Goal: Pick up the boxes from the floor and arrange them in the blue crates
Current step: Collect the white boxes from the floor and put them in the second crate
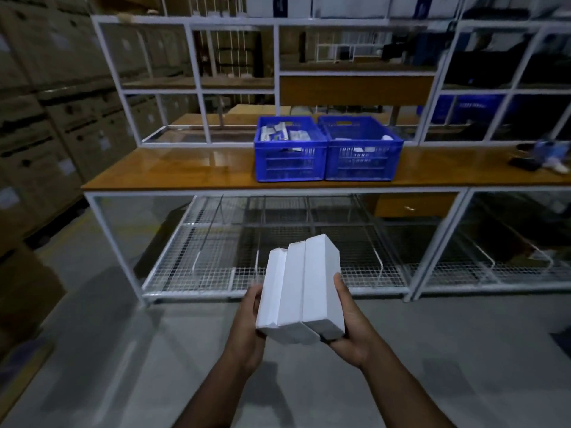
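A dim storeroom with stacked cartons on the left holds a white-framed rack whose wooden surface (pixel 173 171) carries two blue crates side by side and touching: the left crate (pixel 289 149) already holds a jumble of small white boxes, the right crate (pixel 361 148) only a few. Near the camera, above the grey floor (pixel 123 350), three white boxes (pixel 301 288) are clamped side by side, the left hand (pixel 247 322) curled round one outer box and the right hand (pixel 349 319) round the other. The task looks partly done: this batch is lifted but well short of the crates, and no boxes show on the visible floor.
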`<state>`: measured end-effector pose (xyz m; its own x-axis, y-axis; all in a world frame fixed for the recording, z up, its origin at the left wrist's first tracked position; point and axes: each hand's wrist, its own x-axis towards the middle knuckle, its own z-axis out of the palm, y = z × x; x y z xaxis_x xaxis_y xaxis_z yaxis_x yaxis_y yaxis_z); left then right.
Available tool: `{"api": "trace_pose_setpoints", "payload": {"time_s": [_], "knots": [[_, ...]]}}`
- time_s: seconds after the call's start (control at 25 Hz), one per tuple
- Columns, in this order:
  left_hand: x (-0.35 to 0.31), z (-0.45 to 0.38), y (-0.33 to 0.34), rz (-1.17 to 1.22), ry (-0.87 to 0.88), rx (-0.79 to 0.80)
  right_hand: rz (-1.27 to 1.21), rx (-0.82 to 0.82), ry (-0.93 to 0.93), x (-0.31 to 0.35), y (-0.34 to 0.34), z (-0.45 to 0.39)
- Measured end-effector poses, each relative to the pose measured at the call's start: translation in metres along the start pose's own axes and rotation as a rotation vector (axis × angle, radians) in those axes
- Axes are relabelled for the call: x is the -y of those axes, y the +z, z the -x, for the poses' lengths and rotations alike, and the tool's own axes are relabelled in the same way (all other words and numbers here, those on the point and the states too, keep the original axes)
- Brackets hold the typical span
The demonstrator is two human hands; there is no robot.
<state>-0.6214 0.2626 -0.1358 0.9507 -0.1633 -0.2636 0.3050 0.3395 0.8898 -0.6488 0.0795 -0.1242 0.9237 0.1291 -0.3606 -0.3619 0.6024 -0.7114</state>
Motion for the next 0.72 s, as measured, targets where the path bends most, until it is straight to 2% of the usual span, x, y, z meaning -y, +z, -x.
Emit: {"api": "trace_pose_setpoints", "payload": {"time_s": [0.2,0.48,0.72], "knots": [[-0.019,-0.079,0.084,0.072,-0.013,0.075,0.097,-0.017,-0.132,0.093,-0.039,-0.046],[-0.027,-0.204,0.138,-0.029,0.059,0.199,0.216,-0.078,-0.264,0.180,-0.073,-0.136],[-0.061,-0.347,0.189,-0.086,0.162,0.285,0.247,-0.259,-0.407,0.274,-0.097,-0.262]]}}
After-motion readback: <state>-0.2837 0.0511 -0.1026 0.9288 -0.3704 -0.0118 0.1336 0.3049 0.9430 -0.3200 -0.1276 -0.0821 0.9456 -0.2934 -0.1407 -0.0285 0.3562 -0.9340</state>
